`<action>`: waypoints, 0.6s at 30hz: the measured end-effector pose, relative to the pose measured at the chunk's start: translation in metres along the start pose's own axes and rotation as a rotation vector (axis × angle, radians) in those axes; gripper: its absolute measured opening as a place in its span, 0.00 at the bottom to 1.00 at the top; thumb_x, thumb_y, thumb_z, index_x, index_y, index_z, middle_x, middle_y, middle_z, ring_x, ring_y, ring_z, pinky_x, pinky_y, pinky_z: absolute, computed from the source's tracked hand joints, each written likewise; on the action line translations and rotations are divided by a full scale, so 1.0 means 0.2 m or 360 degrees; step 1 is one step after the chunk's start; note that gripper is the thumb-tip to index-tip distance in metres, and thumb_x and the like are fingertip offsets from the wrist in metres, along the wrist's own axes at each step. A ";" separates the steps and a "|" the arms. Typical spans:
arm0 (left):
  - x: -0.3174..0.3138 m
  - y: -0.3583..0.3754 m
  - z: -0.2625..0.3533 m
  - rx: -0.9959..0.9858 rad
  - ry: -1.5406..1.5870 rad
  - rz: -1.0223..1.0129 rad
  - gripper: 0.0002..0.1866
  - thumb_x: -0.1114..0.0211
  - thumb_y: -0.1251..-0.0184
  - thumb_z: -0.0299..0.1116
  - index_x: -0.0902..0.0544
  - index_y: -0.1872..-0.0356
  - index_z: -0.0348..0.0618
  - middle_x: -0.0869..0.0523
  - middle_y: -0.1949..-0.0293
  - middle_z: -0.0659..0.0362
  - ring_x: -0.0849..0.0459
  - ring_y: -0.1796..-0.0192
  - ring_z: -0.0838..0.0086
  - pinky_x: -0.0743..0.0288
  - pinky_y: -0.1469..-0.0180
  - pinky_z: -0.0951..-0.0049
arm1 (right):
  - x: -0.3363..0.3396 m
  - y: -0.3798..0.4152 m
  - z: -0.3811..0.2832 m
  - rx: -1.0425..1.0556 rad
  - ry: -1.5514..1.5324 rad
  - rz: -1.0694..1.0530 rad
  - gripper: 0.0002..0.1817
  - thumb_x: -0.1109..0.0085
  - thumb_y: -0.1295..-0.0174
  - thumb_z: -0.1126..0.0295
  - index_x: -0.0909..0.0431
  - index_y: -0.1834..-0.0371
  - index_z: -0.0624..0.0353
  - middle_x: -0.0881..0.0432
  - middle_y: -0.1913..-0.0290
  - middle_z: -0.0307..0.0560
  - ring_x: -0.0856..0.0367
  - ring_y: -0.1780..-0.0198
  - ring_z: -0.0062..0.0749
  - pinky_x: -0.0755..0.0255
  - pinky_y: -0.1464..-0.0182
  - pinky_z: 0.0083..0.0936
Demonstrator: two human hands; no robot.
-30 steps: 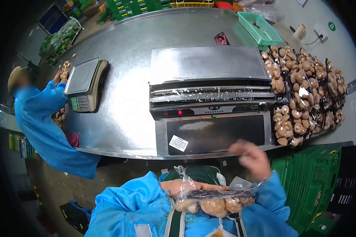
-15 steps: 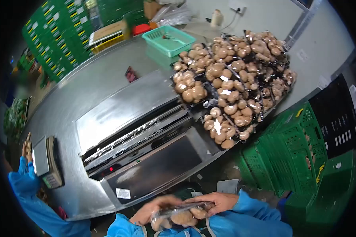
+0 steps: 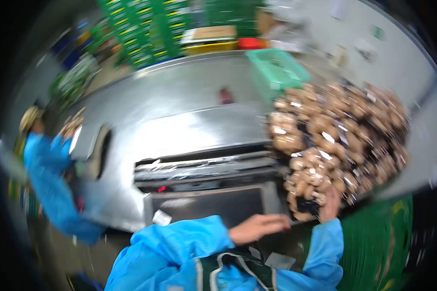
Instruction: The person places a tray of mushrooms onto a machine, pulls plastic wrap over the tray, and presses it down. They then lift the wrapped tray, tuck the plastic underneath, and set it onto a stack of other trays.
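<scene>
Wrapped trays of brown mushrooms are heaped on the right of the metal table. My right hand (image 3: pixel 330 203) is at the front edge of this pile, its fingers gripping the near side of a pack of mushrooms (image 3: pixel 303 182); motion blurs the details. My left hand (image 3: pixel 260 228) hovers before the table's front edge, fingers stretched out to the right, holding nothing. Left of the pile lies the wrapping machine (image 3: pixel 204 169) with a bar across it and a dark plate (image 3: pixel 211 202) in front.
A co-worker in blue sleeves (image 3: pixel 51 165) stands at the left near a weighing scale (image 3: pixel 94 150). A turquoise basket (image 3: pixel 281 68) sits behind the pile. Green crates (image 3: pixel 359 242) stand at the lower right, and more green crates (image 3: pixel 145 29) are stacked at the back.
The mushroom pack held low in front of me has moved up and right onto the pile with my right hand. My left hand has let go and moved right. The view has turned.
</scene>
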State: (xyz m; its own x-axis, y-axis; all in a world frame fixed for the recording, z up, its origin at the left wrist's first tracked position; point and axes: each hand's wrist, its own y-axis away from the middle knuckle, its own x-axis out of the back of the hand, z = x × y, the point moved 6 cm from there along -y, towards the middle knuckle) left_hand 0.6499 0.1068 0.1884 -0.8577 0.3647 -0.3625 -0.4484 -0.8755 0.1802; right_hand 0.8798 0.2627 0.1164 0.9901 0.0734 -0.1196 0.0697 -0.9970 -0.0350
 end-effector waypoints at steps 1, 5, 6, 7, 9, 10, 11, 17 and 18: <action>-0.02 0.04 -0.05 0.0105 0.0096 -0.0094 0.22 0.48 0.29 0.40 0.28 0.42 0.33 0.20 0.48 0.56 0.25 0.44 0.74 0.36 0.38 0.73 | -0.03 -0.06 0.04 -0.0054 -0.0059 -0.0197 0.17 0.50 0.34 0.68 0.27 0.45 0.64 0.22 0.51 0.48 0.24 0.51 0.31 0.31 0.46 0.27; 0.12 0.24 -0.19 0.0024 0.0259 0.0121 0.24 0.46 0.29 0.39 0.31 0.39 0.33 0.19 0.49 0.54 0.24 0.45 0.76 0.35 0.38 0.75 | 0.16 -0.27 0.14 0.0424 0.1007 0.0122 0.22 0.44 0.37 0.73 0.34 0.42 0.72 0.26 0.49 0.51 0.27 0.49 0.34 0.31 0.45 0.31; 0.19 0.32 -0.20 0.0003 0.0384 0.0274 0.24 0.45 0.30 0.39 0.30 0.40 0.33 0.19 0.49 0.54 0.23 0.46 0.75 0.34 0.39 0.76 | 0.25 -0.31 0.21 0.0576 0.1028 0.0121 0.25 0.44 0.37 0.72 0.38 0.39 0.71 0.27 0.48 0.52 0.27 0.49 0.35 0.31 0.45 0.30; 0.26 0.40 -0.17 0.0016 0.0391 0.0460 0.24 0.45 0.30 0.39 0.30 0.40 0.33 0.19 0.49 0.54 0.22 0.47 0.75 0.33 0.40 0.76 | 0.20 -0.31 0.14 0.0764 0.1235 0.0203 0.20 0.45 0.36 0.73 0.34 0.43 0.70 0.25 0.51 0.51 0.26 0.51 0.33 0.30 0.47 0.29; 0.39 0.61 -0.11 -0.0024 0.0485 0.0773 0.23 0.45 0.31 0.39 0.29 0.41 0.33 0.20 0.50 0.53 0.21 0.48 0.74 0.32 0.42 0.76 | -0.13 -0.09 -0.30 0.0837 0.1586 0.0359 0.19 0.44 0.37 0.67 0.27 0.49 0.70 0.22 0.53 0.57 0.24 0.52 0.40 0.29 0.49 0.32; 0.47 0.72 -0.14 -0.0154 0.0465 0.0890 0.23 0.45 0.30 0.38 0.30 0.40 0.33 0.20 0.49 0.52 0.21 0.48 0.73 0.32 0.42 0.75 | -0.39 0.06 -0.52 0.0720 0.1729 0.0414 0.22 0.41 0.38 0.61 0.25 0.50 0.70 0.21 0.52 0.63 0.23 0.51 0.48 0.28 0.49 0.36; 0.55 0.83 -0.16 -0.0190 0.0473 0.1051 0.23 0.46 0.30 0.38 0.30 0.41 0.33 0.20 0.50 0.52 0.21 0.48 0.73 0.31 0.42 0.75 | -0.40 0.07 -0.51 0.0910 0.1674 0.0496 0.19 0.39 0.39 0.63 0.23 0.53 0.70 0.21 0.55 0.62 0.23 0.53 0.48 0.28 0.50 0.36; 0.94 1.44 -0.29 -0.0400 0.0817 0.1780 0.20 0.47 0.29 0.38 0.29 0.43 0.34 0.20 0.51 0.52 0.20 0.50 0.71 0.29 0.43 0.72 | -1.11 0.20 -0.75 0.0626 0.1764 0.0263 0.18 0.44 0.36 0.64 0.23 0.52 0.69 0.20 0.55 0.60 0.22 0.53 0.47 0.28 0.50 0.34; 0.99 1.53 -0.33 -0.0406 0.0855 0.1844 0.20 0.47 0.29 0.38 0.28 0.44 0.33 0.20 0.51 0.52 0.20 0.51 0.71 0.29 0.43 0.72 | -1.22 0.24 -0.76 0.0351 0.1925 0.0295 0.18 0.45 0.35 0.64 0.23 0.52 0.69 0.19 0.55 0.60 0.22 0.53 0.46 0.28 0.50 0.34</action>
State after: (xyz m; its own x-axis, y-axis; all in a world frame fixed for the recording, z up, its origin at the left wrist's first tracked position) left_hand 0.3592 -0.1094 0.1116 -0.4773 -0.7586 -0.4435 0.5913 -0.6506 0.4766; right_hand 0.6595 0.1919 0.2957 0.4673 -0.2561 0.8462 0.0106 -0.9554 -0.2951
